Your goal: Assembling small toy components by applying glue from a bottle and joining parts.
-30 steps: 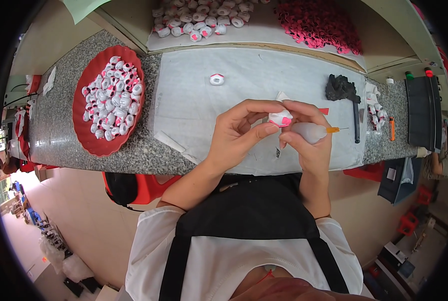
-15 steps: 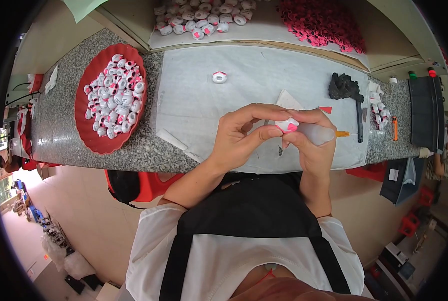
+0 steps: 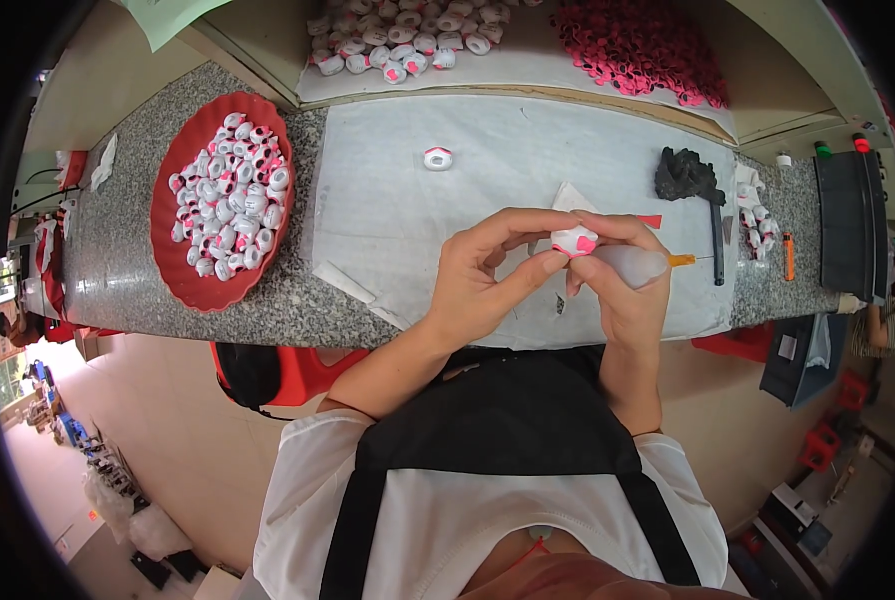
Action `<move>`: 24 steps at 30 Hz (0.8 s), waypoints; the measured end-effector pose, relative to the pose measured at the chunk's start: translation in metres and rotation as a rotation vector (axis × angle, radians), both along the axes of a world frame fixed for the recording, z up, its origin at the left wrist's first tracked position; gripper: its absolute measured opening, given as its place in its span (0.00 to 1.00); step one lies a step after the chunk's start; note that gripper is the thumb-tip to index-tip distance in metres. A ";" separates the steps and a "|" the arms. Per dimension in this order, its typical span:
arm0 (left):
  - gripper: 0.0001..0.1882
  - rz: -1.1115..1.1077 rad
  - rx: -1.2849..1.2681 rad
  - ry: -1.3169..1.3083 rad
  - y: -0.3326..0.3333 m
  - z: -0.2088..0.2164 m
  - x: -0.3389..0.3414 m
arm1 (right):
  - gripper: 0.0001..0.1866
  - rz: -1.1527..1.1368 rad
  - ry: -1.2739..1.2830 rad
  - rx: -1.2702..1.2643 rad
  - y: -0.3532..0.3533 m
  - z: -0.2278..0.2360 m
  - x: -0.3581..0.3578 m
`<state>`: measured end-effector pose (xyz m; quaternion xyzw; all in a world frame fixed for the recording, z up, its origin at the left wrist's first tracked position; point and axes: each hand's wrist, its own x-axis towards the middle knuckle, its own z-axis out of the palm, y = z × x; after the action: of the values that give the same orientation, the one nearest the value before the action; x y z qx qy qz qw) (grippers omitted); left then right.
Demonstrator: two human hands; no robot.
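Note:
My left hand (image 3: 470, 275) pinches a small rounded white-and-pink plastic piece (image 3: 570, 240) between thumb and fingertips, over the white sheet (image 3: 377, 200). From the other side, the thumb and forefinger of my right hand (image 3: 622, 302) press on the same piece. A translucent squeeze bottle (image 3: 640, 267) is tucked into my right palm, its amber nozzle and thin needle pointing right. Beyond my hands, one similar white piece (image 3: 437, 159) with a dark oval opening lies alone on the sheet. My fingers hide part of the held piece.
To the left stands a red scalloped bowl (image 3: 170, 262) heaped with white-and-pink pieces. A shelf at the back holds more white pieces (image 3: 407, 35) and a pile of pink parts (image 3: 642, 50). At right lie a black crumpled lump (image 3: 685, 175), a dark pen-like tool (image 3: 717, 245) and an orange marker (image 3: 788, 257).
The held piece has turned slightly between my fingertips, with more of its white face now showing. Both hands stay in nearly the same place.

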<state>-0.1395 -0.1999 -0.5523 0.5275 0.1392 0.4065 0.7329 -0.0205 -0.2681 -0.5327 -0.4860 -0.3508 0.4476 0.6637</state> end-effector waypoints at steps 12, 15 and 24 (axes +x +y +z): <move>0.12 -0.099 -0.126 -0.023 0.003 0.004 -0.003 | 0.13 0.013 0.046 0.001 0.000 -0.003 0.001; 0.12 -0.140 -0.220 -0.080 0.004 0.004 -0.003 | 0.12 0.003 0.075 -0.040 -0.001 -0.001 -0.001; 0.11 -0.140 -0.239 -0.050 0.007 -0.002 -0.002 | 0.15 0.067 0.106 -0.049 0.001 -0.006 0.006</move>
<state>-0.1414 -0.1926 -0.5543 0.4347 0.1309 0.3479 0.8203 -0.0147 -0.2670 -0.5390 -0.4658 -0.3200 0.5032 0.6538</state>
